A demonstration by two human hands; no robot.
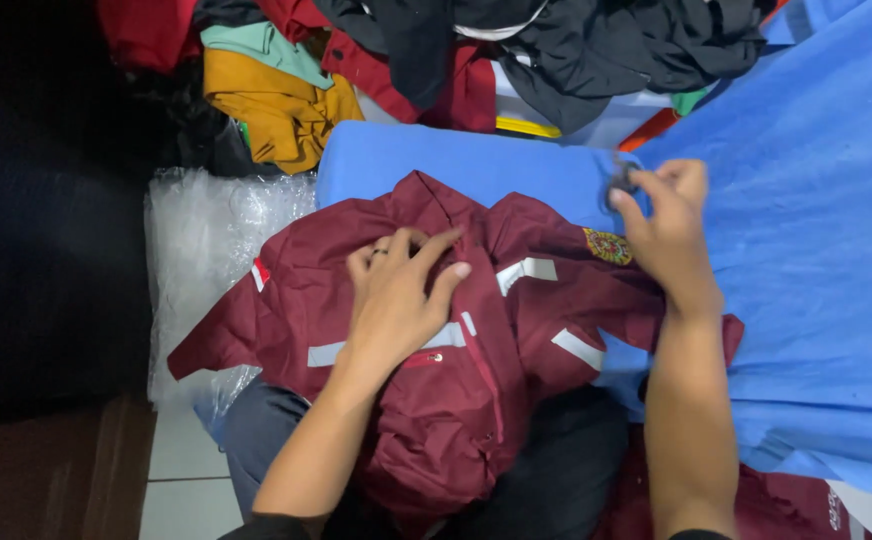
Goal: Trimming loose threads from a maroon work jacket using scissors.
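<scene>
A maroon work shirt point(476, 380) with grey-white reflective strips and a round yellow chest patch lies spread over my lap and a blue padded surface point(816, 250). My left hand point(401, 290), a ring on one finger, rests flat on the shirt's chest next to the front placket, fingers apart. My right hand point(666, 225) is raised above the shirt's right shoulder and pinches a small grey object point(621, 178) between its fingertips; what the object is I cannot tell.
A pile of clothes lies at the back: mustard yellow point(276, 110), red point(446, 90), teal and black point(596, 50) garments. Crumpled clear plastic wrap point(206, 250) sits left of the shirt. White floor tiles point(181, 480) show at lower left.
</scene>
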